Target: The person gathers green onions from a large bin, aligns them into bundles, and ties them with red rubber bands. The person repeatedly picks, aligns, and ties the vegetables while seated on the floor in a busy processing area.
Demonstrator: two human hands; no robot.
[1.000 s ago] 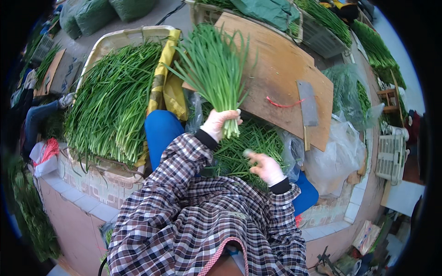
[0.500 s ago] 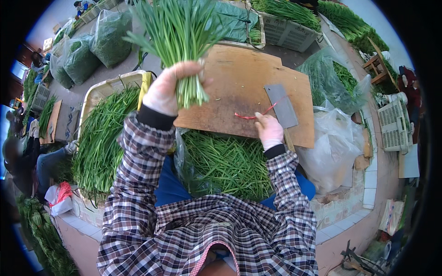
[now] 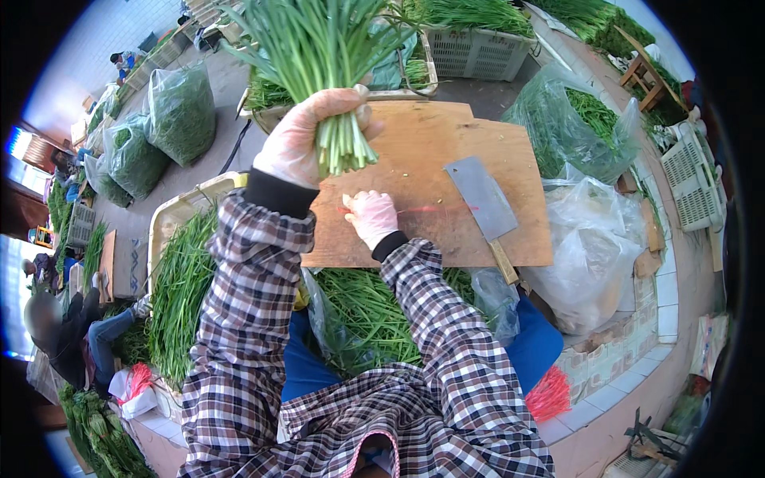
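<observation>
My left hand (image 3: 307, 135), in a thin glove, is raised and grips a thick bunch of green chives (image 3: 323, 56) by the pale stem ends, leaves pointing up and away. My right hand (image 3: 369, 217), also gloved, rests on the wooden cutting board (image 3: 446, 167) with its fingers closed on a thin red band (image 3: 430, 209) that lies across the board. A cleaver (image 3: 480, 201) lies flat on the board, right of that hand. A heap of loose chives (image 3: 374, 311) in clear plastic sits on my lap below the board.
A tray of chives (image 3: 179, 279) stands at my left. Clear bags of greens (image 3: 179, 111) sit at the far left and at the right (image 3: 578, 127). Plastic crates (image 3: 478, 48) stand beyond the board. Another person (image 3: 72, 319) crouches at the left edge.
My left hand has lifted the chive bunch higher and further forward. My right hand has moved from the lap chives up onto the board, to the red band.
</observation>
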